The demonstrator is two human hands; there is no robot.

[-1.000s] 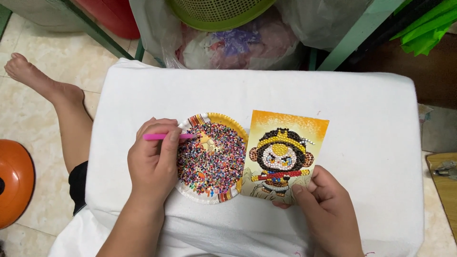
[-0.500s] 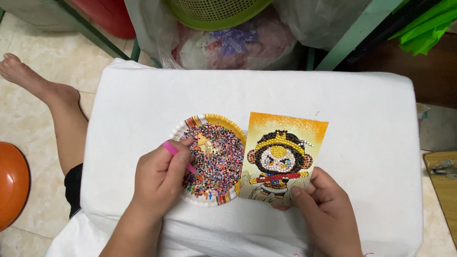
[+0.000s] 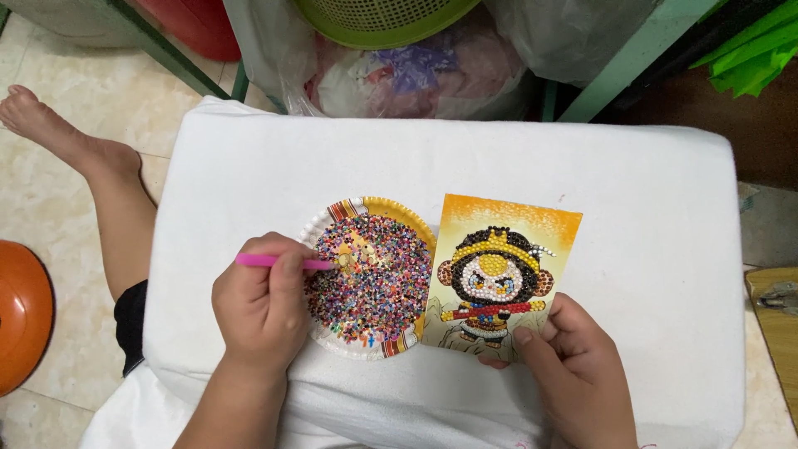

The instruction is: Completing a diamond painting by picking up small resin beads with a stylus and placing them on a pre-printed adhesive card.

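My left hand (image 3: 259, 303) grips a pink pen-like stylus (image 3: 278, 262), held level with its tip in a paper plate (image 3: 391, 209) full of many small coloured beads (image 3: 378, 278). To the plate's right lies a bead picture card (image 3: 499, 270) with an orange top and a cartoon monkey figure in beads. My right hand (image 3: 573, 366) holds the card by its lower right corner, thumb on top. Plate and card rest on a white cushion (image 3: 499, 162) across my lap.
A bare leg and foot (image 3: 75, 158) stretch over the tiled floor at left, beside an orange round object (image 3: 21, 316). Behind the cushion stand a green basket (image 3: 374, 17), plastic bags (image 3: 432, 75) and a green frame leg (image 3: 615, 58). A wooden board (image 3: 777, 312) is at right.
My left hand swung the stylus from a steep slant back to level, its tip moving from the plate's lower left to the upper middle of the beads. The card stayed held.
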